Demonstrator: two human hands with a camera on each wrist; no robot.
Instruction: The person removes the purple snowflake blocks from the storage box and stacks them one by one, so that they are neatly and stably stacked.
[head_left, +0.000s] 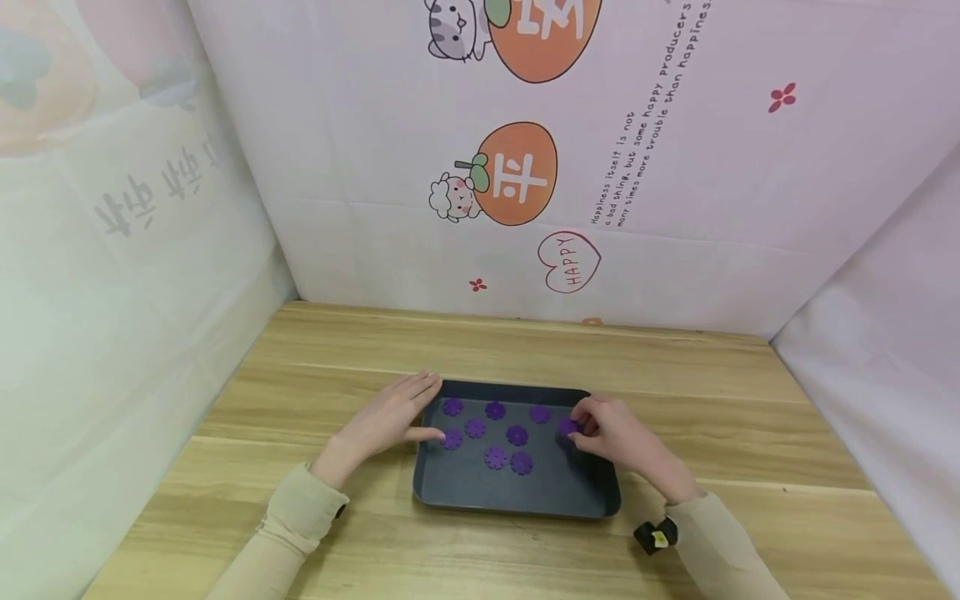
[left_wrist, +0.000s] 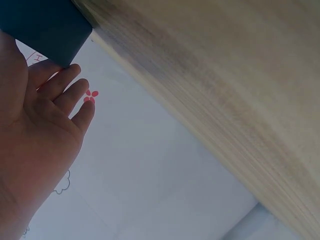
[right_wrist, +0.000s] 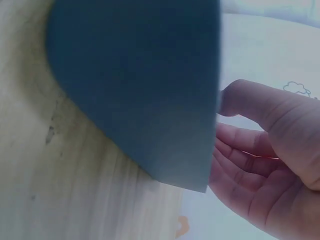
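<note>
A dark grey rectangular tray lies on the table with several purple notched discs spread flat over its bottom. At its left side is my left hand, fingers straight along the back left corner. Its thumb reaches over the rim, the tip right at a purple disc. My right hand comes over the right rim with bent fingers, thumb and forefinger pinching another purple disc near the back right corner. In the right wrist view the tray's outer wall hides the fingertips of my right hand.
The tray stands on a wood-grain table. A white printed cloth hangs behind, with more white cloth at both sides. A small black device is strapped at my right wrist.
</note>
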